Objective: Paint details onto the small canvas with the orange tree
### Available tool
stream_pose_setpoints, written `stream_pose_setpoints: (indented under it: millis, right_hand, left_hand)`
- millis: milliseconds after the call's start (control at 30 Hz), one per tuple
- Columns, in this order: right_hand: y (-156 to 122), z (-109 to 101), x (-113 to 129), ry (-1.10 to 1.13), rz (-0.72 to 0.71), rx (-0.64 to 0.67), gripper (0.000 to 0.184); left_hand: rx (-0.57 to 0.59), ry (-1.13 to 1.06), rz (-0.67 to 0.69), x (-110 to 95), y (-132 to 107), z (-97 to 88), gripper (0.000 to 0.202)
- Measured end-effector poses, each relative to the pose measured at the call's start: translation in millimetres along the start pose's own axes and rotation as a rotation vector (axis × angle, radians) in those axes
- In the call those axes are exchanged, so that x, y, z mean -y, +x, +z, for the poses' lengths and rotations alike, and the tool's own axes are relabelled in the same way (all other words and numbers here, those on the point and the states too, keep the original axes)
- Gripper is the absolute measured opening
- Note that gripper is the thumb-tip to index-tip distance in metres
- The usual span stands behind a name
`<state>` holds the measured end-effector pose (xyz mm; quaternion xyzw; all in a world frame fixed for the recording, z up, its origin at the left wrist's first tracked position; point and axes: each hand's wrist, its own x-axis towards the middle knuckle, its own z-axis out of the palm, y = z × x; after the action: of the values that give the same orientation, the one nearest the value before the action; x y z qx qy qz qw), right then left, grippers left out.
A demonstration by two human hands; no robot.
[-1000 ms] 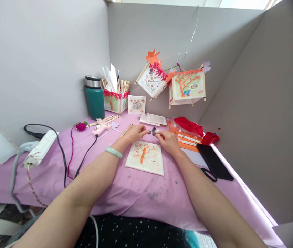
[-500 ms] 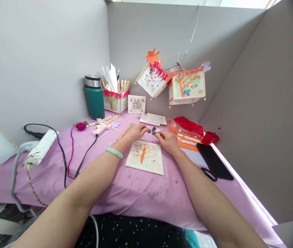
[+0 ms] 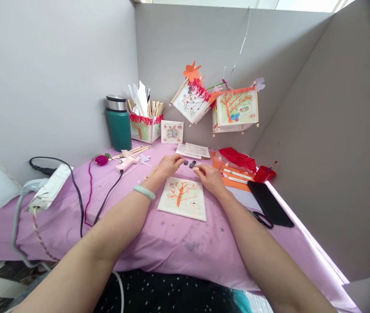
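Observation:
My left hand (image 3: 171, 165) is closed in a pinch, with a small dark purple round piece (image 3: 186, 163) at its fingertips. Just right of that sits a pair of small dark, roundish pieces (image 3: 192, 164), too small to name. Beside them, my right hand (image 3: 209, 178) also has its fingers pinched together; what they hold, if anything, is hidden. A square white panel (image 3: 182, 198) with an orange tree drawn on it lies flat on the table, just in front of both hands.
On the left of the pink-covered table (image 3: 178, 248) are a pink glue gun (image 3: 128, 161), magenta yarn (image 3: 101, 160) and a green bottle (image 3: 118, 126). Scissors (image 3: 263, 219), a black phone-like slab (image 3: 271, 204) and a red cup (image 3: 264, 174) lie right. Decorated lanterns (image 3: 236, 108) hang behind.
My left hand has drawn slightly back to the left with the purple piece at its fingertips. The gap to the other dark pieces is wider, and the right hand has shifted slightly.

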<state>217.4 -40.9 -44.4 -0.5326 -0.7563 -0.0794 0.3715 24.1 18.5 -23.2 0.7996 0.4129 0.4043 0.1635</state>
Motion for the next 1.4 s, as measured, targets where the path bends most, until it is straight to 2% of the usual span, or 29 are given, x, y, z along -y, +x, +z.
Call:
stream_pose_setpoints:
  millis: [100, 267, 467, 567, 633, 700, 767, 967, 1067, 1167, 1267, 1400]
  right_hand:
    - [1, -1, -2, -0.003, 0.009, -0.025, 0.024]
    - [6, -13, -18, -0.129, 0.1, -0.17, 0.027]
    - [3, -37, -44, -0.47, 0.427, -0.263, 0.031]
    - [3, -38, -45, -0.508, 0.547, -0.197, 0.04]
    - [7, -31, -40, -0.459, 0.501, -0.048, 0.038]
    - [14, -23, -33, -0.415, 0.385, 0.105, 0.036]
    - [22, -14, -27, -0.42, 0.315, 0.195, 0.037]
    - [27, -4, -30, -0.506, 0.387, 0.363, 0.025]
    - [22, -2, -31, -0.486, 0.312, 0.302, 0.021]
    - [18, -3, -25, -0.416, 0.148, 0.157, 0.021]
    - [18, -6, -13, -0.332, -0.015, 0.003, 0.021]
    - [17, -10, 2, -0.273, -0.11, -0.046, 0.021]
  left_hand:
    - [0.073, -0.004, -0.067, 4, -1, 0.1, 0.03]
    - [0.166, 0.094, -0.086, -3, -4, -1.7, 0.034]
    - [0.233, 0.155, -0.031, -11, -6, -6.6, 0.026]
    - [0.237, 0.152, -0.002, -8, -5, -6.1, 0.027]
    - [0.239, 0.161, 0.006, -5, -5, -5.0, 0.027]
    - [0.24, 0.17, 0.005, -3, -4, -4.1, 0.028]
    - [0.241, 0.174, 0.006, -1, -4, -3.5, 0.027]
    - [0.236, 0.16, -0.009, 4, -3, -0.2, 0.025]
    - [0.211, 0.139, -0.046, 5, -1, 1.7, 0.025]
    - [0.148, 0.113, -0.126, 7, 0, 1.6, 0.027]
    - [0.095, 0.079, -0.205, 9, 1, -0.1, 0.039]
    - [0.079, -0.097, -0.187, 9, 0, -0.1, 0.052]
